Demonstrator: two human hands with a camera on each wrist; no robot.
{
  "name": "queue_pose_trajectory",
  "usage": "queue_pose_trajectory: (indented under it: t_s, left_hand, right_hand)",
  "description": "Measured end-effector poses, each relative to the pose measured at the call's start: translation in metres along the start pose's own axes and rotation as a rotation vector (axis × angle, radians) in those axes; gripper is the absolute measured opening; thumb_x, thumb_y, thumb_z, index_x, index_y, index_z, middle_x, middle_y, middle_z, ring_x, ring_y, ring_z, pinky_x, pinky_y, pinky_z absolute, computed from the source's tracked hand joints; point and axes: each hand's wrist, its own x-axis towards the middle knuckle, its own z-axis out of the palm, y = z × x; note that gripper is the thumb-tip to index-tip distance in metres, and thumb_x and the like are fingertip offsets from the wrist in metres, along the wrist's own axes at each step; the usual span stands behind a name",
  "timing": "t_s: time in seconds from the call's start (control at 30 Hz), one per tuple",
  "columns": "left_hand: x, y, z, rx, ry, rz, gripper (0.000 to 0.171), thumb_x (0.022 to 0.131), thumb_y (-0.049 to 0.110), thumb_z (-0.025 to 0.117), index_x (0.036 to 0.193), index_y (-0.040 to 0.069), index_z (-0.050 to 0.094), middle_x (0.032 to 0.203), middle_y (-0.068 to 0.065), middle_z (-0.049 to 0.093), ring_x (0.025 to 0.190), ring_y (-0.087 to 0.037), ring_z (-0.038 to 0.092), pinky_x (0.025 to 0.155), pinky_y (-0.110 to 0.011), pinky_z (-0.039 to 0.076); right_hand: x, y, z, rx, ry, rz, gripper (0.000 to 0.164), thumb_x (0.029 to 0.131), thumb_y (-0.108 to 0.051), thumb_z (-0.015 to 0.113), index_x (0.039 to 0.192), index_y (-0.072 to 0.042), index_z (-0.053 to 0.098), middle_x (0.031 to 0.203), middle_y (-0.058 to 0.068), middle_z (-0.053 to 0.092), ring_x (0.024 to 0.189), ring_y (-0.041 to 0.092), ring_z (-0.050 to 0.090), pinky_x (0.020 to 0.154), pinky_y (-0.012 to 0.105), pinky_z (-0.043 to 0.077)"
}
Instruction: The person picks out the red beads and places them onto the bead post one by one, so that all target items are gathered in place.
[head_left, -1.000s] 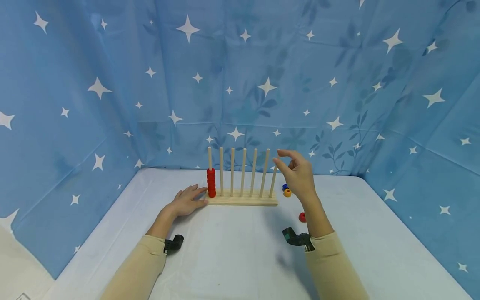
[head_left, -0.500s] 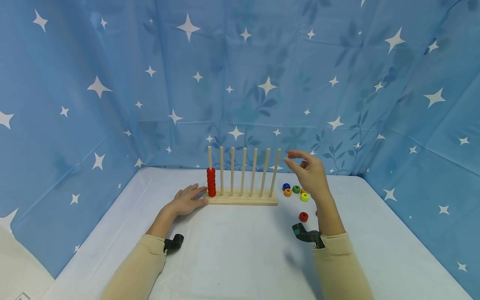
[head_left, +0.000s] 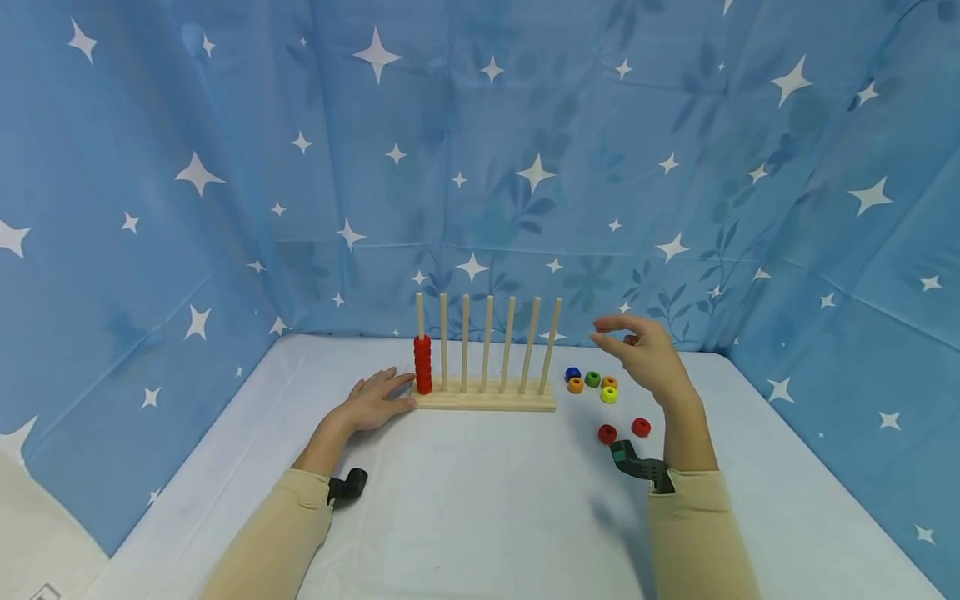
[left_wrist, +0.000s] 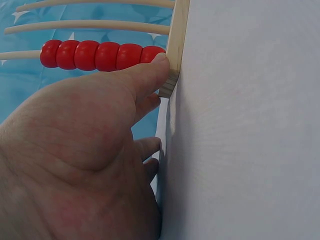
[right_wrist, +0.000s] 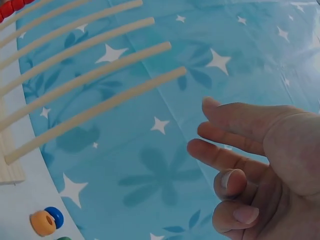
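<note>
Left hand (head_left: pixel 372 403) flat, fingers straight, bracing peg rack (head_left: pixel 486 399) base; right hand (head_left: pixel 645 356) raised, empty, fingers loosely spread above beads (head_left: pixel 592 382).

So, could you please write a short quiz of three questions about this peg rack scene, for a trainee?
1. True or false: the stack of red beads sits on the leftmost peg of the wooden rack.
2. What does the left hand touch?
A. a loose bead
B. the left end of the rack's base
C. nothing
3. Fill in: the right hand hovers with fingers ____ and holds nothing.

Key:
1. True.
2. B; the left wrist view shows a fingertip against the base's end.
3. Open; the loose beads lie on the table below it.
</note>
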Motion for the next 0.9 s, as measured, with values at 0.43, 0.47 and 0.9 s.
queue_pose_trajectory:
  t_s: [0.43, 0.47, 0.9]
  left_hand:
    - [-0.009, 0.009, -0.004, 0.012, -0.007, 0.01, 0.067, 0.105, 0.044, 0.058, 0.161, 0.012, 0.04, 0.17, -0.029, 0.02, 0.158, -0.051, 0.01, 0.124, -0.071, -0.001]
    - [-0.009, 0.011, -0.005, 0.015, -0.008, 0.009, 0.067, 0.105, 0.044, 0.058, 0.161, 0.012, 0.04, 0.17, -0.029, 0.02, 0.158, -0.052, 0.01, 0.124, -0.071, -0.001]
    - [-0.009, 0.015, -0.006, 0.028, -0.011, 0.006, 0.066, 0.105, 0.042, 0.058, 0.16, 0.011, 0.041, 0.169, -0.03, 0.021, 0.157, -0.053, 0.012, 0.123, -0.073, 0.001]
  right_hand:
    - [-0.004, 0.019, -0.011, -0.04, -0.081, 0.091, 0.045, 0.102, -0.042, 0.066, 0.134, -0.01, 0.068, 0.136, 0.015, 0.067, 0.104, 0.032, 0.059, 0.08, 0.038, 0.053]
    - [-0.004, 0.02, -0.012, -0.044, -0.084, 0.096, 0.045, 0.102, -0.042, 0.067, 0.134, -0.01, 0.068, 0.137, 0.016, 0.067, 0.104, 0.032, 0.059, 0.079, 0.037, 0.052]
    - [-0.002, 0.038, -0.011, -0.093, -0.205, 0.121, 0.033, 0.099, -0.027, 0.073, 0.125, -0.006, 0.073, 0.133, 0.02, 0.067, 0.104, 0.033, 0.057, 0.077, 0.035, 0.051]
